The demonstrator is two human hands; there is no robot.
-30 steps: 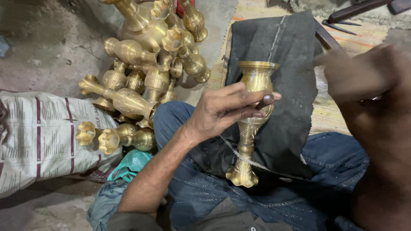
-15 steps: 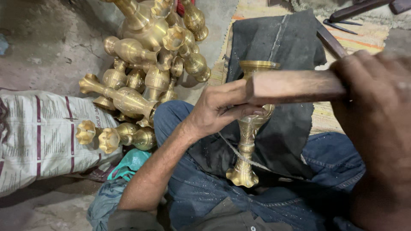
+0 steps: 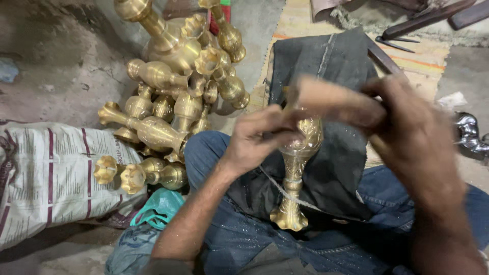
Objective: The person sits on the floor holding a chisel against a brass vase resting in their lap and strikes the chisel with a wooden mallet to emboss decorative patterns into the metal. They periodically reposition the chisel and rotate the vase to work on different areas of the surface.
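A tall engraved brass vase (image 3: 296, 168) stands upright on my lap, its foot resting between my jeans-clad legs against a dark cloth (image 3: 336, 76). My left hand (image 3: 257, 137) grips the vase near its neck. My right hand (image 3: 412, 127) holds a wooden mallet (image 3: 331, 99), blurred by motion, with its head over the vase's mouth, which is hidden behind it.
A pile of several brass vases (image 3: 178, 81) lies on the floor to the left. Two more brass pieces (image 3: 140, 173) rest against a printed white sack (image 3: 46, 173). A teal cloth (image 3: 160, 206) lies by my left knee. Metal tools (image 3: 417, 23) lie far right; a shiny metal object (image 3: 471, 133) sits at right.
My right hand swung in from the right with the mallet and brought it down over the vase's mouth. My left hand kept its grip on the vase.
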